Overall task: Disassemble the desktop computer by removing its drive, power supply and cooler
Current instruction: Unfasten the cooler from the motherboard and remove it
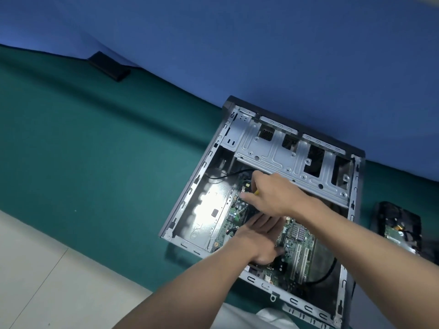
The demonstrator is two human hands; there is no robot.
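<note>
Looks like the cooler (253, 213) step: dark, mostly hidden beneath both hands, seated on the board (301, 248) near the middle of the open case (355, 184), itself flat on the green mat (95, 150). With the right hand (278, 193) curled round a yellow-handled screwdriver (256, 192), one finger stretched out toward the board, and the left hand (259, 243) laid on the cooler, fingers straight and close together — a sound arrangement for this. Hold the shaft square to the screw; cannot tell from here whether the tip is seated, so feel for it before turning. Loosen the screws a little at a time, in crossed order, so as not to tilt the block on the chip. Press only lightly with the left, enough to stop a sudden lift. Mind the black cable (228, 175) just beyond the right knuckles, and unplug any fan lead before lifting. Lift straight up, with a slight twist if stuck. Probably late in the task — what seems the drive (396, 224) lying out on the mat right of the case, and bare metal floor (209, 210) at the case's left.
</note>
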